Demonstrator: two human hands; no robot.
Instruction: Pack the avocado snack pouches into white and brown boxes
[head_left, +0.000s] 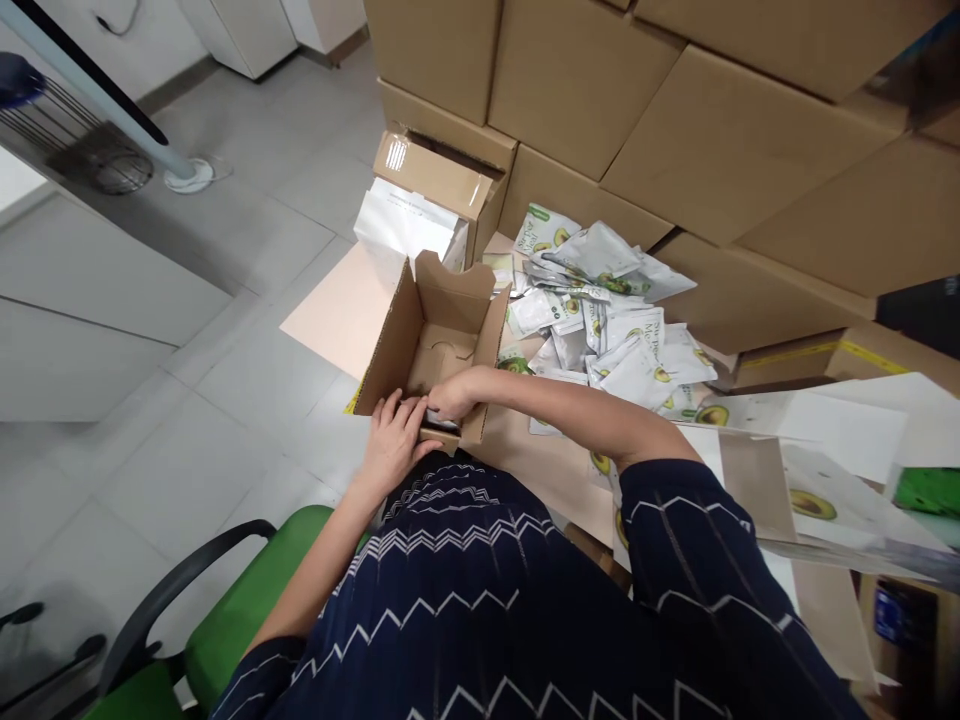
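An open brown cardboard box (450, 335) stands in front of my body, its far flap raised with a curved cut-out. My left hand (395, 432) grips the near left edge of the box, fingers over the rim and thumb along the outside. My right hand (456, 393) reaches down inside the near end, fingers closed on a white packet (442, 419) that is mostly hidden. Just right of the box lies a loose heap of white packets (630, 340) with avocado pictures.
Large cardboard cartons (570, 90) are stacked behind the heap. White bags (409, 225) stand in a carton beyond the box. To the right are opened white boxes (840, 420). A green chair (255, 590) is at lower left, on a grey tiled floor (255, 380).
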